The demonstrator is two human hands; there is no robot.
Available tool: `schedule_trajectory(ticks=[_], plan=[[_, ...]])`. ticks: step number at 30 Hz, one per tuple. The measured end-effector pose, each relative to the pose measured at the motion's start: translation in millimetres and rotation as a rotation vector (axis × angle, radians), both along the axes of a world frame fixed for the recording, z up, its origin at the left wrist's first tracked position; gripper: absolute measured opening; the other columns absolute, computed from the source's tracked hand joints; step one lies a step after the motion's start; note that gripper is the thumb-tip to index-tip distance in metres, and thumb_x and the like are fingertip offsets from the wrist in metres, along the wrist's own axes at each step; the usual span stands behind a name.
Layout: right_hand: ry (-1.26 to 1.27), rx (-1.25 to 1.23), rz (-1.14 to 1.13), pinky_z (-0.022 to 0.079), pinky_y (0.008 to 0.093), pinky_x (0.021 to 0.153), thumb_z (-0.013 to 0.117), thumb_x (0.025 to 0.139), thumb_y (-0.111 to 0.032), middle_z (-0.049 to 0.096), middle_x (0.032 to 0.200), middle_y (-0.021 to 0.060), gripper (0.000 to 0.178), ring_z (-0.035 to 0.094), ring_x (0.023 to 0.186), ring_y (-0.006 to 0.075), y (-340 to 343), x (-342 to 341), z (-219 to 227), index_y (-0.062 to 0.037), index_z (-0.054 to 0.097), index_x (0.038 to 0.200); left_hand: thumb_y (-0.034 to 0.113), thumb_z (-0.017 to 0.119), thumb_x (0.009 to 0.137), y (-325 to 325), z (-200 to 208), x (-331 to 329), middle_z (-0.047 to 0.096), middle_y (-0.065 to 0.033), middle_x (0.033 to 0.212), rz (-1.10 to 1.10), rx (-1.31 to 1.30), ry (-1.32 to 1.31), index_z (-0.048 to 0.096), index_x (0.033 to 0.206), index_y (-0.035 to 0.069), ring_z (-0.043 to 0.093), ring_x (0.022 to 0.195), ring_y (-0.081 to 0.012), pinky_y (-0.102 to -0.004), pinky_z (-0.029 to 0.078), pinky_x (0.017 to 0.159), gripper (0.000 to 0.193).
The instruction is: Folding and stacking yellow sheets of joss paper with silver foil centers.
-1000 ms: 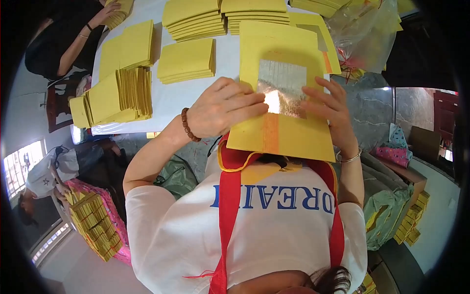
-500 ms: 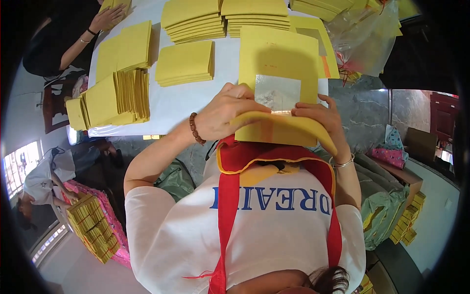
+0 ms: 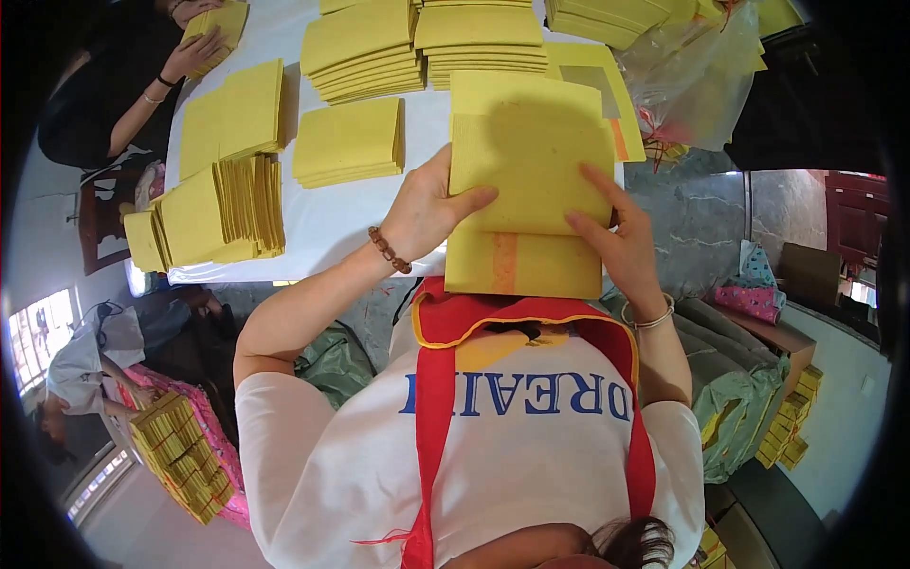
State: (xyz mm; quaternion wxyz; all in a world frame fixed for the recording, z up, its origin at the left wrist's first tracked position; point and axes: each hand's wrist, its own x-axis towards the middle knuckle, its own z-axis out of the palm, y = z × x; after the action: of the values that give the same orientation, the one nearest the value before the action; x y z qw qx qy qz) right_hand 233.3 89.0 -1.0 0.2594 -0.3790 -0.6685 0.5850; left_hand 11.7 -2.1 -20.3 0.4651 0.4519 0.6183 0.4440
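Note:
A yellow paper stack [image 3: 531,166] lies in front of me at the table's near edge, with its near flap folded over. An orange-printed strip [image 3: 505,263] shows on the lower part below the fold. My left hand [image 3: 427,204] grips the stack's left edge, thumb on top and fingers hidden beneath. At the right edge my right hand [image 3: 623,237] is closed round the paper, its thumb and forefinger lying on the upper face. The silvery patch seen before is covered by the folded part. Another yellow sheet [image 3: 621,104] lies just behind it.
Piles of folded yellow paper [image 3: 360,57] stand on the white table [image 3: 313,213]. A plastic bag [image 3: 697,81] sits at the far right. At the far left, a co-worker's hand [image 3: 190,57] holds yellow paper. Another person sits by boxed yellow bundles [image 3: 185,446] at the lower left.
The lifted near flap has been folded away from me over the silvery patch and lies flat. Both hands have moved onto the stack's side edges.

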Motion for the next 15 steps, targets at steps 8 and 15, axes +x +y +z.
schedule_trajectory(ticks=[8,15], plan=[[-0.058,-0.108,0.004,0.046,0.0235,0.082,0.067,0.081,-0.01,0.061,0.113,0.0116,0.048,0.057,0.095,0.011,3.7,5.0,-11.8,-0.001,0.052,0.126,0.012,0.059,0.085,-1.7,0.3,-1.1,0.063,-0.015,0.079,0.082,0.005,0.098,0.025,0.137,0.001,0.061,0.069,-0.0208,-0.0293,0.047,0.065,0.063],[-0.073,-0.059,-0.038,0.046,0.0242,0.082,0.068,0.08,-0.012,0.063,0.11,0.0109,0.049,0.057,0.095,0.0109,9.3,1.0,-18.9,-0.0005,0.052,0.125,0.012,0.057,0.086,1.5,-3.1,-1.4,0.051,-0.0068,0.054,0.145,0.023,0.193,0.019,0.14,0.008,0.046,0.046,-0.0187,-0.0321,0.037,0.048,0.067]])
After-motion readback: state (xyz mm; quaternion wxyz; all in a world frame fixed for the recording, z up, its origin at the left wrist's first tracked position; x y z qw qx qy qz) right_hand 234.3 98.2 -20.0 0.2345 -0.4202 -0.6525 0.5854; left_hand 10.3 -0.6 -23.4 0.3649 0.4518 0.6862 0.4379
